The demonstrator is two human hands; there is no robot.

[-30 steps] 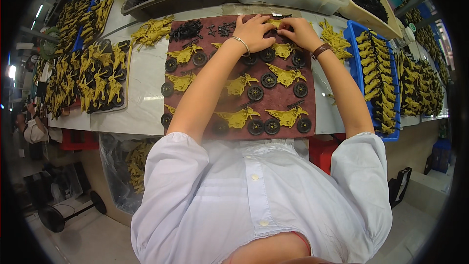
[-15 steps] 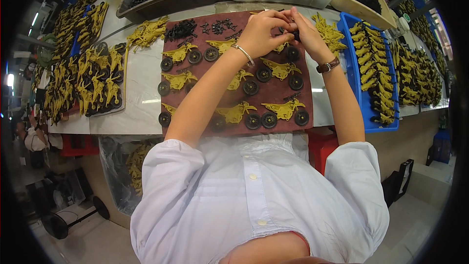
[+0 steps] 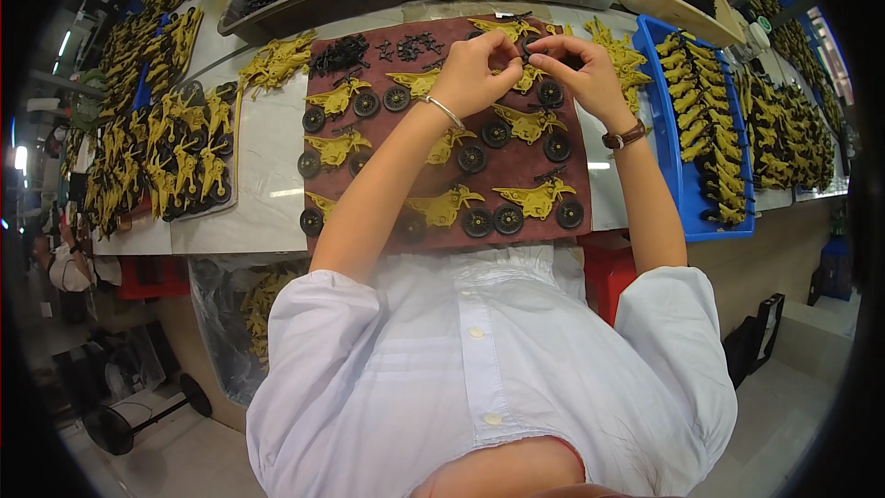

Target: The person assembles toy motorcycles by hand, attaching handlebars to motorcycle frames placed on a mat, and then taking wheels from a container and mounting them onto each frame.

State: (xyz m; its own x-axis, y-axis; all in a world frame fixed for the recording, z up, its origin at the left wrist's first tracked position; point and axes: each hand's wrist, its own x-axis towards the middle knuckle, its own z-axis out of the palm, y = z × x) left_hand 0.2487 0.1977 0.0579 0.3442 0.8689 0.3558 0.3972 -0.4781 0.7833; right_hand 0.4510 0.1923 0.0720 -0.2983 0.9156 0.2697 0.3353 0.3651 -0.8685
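Note:
Rows of yellow toy motorbike bodies (image 3: 537, 203) with black wheels (image 3: 508, 221) lie on a dark red mat (image 3: 544, 171). My left hand (image 3: 475, 76) is over the far right part of the mat, thumb and forefinger closed in a pinch. Close beside it, my right hand (image 3: 595, 81) is also pinched, its fingertips by a small dark round part. What either hand grips is too small and partly hidden to tell. Below the hands, another yellow motorbike body (image 3: 528, 124) lies between two wheels. At the mat's far left are a heap of small black parts (image 3: 341, 53) and several loose black pieces (image 3: 419, 46).
Bins of black parts (image 3: 323, 0) line the back. Piles of yellow bodies (image 3: 277, 63) flank the mat. To the right, a blue tray (image 3: 678, 175) holds rows of yellow bodies; to the left, assembled bikes (image 3: 189, 152) are stacked. A red stool (image 3: 608, 281) is under the table.
My hands have drawn slightly apart and a little lower, uncovering a yellow body at the mat's far edge. Fingers that were bunched together now show as two separate pinches.

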